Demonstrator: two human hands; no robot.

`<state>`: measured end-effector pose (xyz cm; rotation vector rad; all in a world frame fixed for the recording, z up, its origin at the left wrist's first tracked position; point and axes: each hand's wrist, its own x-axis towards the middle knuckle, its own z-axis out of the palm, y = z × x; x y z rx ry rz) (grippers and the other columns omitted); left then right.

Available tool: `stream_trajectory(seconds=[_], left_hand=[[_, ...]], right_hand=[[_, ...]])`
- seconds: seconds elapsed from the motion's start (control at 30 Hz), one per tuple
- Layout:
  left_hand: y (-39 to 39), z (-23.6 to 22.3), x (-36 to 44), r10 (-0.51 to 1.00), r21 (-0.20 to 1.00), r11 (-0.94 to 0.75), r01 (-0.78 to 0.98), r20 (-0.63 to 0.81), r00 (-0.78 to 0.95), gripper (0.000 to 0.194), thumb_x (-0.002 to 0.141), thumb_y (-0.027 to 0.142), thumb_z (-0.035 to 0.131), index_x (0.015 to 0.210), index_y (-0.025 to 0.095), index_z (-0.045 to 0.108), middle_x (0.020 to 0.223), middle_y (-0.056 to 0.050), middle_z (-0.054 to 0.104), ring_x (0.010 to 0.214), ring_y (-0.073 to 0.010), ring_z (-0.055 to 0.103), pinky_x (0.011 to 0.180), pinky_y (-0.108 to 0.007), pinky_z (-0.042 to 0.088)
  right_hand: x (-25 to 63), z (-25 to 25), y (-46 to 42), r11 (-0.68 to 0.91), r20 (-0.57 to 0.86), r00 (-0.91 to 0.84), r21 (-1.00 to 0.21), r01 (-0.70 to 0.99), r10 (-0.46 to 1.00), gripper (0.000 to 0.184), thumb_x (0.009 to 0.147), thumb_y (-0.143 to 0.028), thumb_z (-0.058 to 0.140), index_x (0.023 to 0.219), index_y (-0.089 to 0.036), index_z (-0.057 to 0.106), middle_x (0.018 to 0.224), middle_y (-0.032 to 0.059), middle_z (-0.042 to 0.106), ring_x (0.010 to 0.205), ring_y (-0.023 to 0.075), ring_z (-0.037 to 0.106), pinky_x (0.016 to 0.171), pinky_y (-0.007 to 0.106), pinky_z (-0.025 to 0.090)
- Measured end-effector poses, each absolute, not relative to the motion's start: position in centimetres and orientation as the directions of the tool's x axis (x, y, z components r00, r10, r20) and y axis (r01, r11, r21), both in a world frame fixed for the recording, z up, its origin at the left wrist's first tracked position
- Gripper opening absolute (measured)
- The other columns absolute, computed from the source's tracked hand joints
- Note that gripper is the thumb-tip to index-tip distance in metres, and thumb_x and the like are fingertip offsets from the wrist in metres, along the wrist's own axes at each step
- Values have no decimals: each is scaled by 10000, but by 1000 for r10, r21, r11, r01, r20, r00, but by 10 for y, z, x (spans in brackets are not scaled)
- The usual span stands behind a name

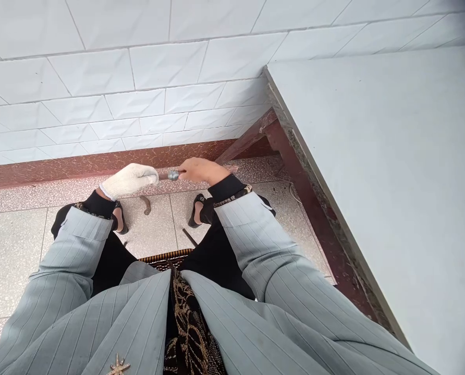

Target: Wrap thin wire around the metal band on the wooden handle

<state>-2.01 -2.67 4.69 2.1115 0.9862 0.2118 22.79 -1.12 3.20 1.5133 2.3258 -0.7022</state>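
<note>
My left hand [129, 180], in a white knitted glove, is closed around one end of a brown stick [163, 176]. A coil of grey wire [173, 175] is wrapped around the stick between my two hands. My bare right hand [201, 171] grips the stick just to the right of the coil, with its fingertips touching or close to the wire. Past that hand, what looks like the stick's other end shows faintly. The stick is held roughly level, above the floor and in front of my knees. My right fingers are partly hidden by the back of the hand.
A white-topped table [381, 172] with a reddish-brown frame [295, 182] stands close on my right. A tiled wall [166, 62] rises ahead. A curved brown piece [145, 205] and a dark strip [190, 237] lie on the floor between my feet. I sit on a woven seat [166, 259].
</note>
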Motion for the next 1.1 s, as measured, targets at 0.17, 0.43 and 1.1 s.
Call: stream_trajectory(seconds=[0.17, 0.43, 1.1], left_hand=[[-24, 45, -20, 730, 685, -423, 593, -130, 671, 307, 929, 371, 502, 944, 157, 721, 920, -37, 738, 873, -169, 659, 867, -322, 508], [-16, 36, -26, 778, 647, -426, 633, -96, 621, 337, 947, 385, 483, 1033, 167, 724, 1009, -60, 757, 956, -191, 671, 939, -349, 506], [-30, 36, -7, 562, 759, -375, 532, -270, 782, 310, 930, 371, 474, 904, 149, 689, 820, -20, 649, 729, -133, 561, 718, -265, 434]], right_hand=[[212, 29, -18, 485, -632, -541, -282, 828, 556, 193, 909, -240, 610, 925, -144, 776, 831, 80, 710, 727, 184, 597, 646, 302, 347], [222, 43, -21, 304, -550, -809, -750, 588, 208, 174, 927, -221, 623, 976, -113, 751, 691, -26, 618, 629, 91, 521, 633, 217, 370], [248, 23, 1, -42, -193, -157, -750, 660, 969, 158, 937, -224, 623, 808, -136, 647, 699, 28, 605, 590, 105, 487, 568, 252, 346]])
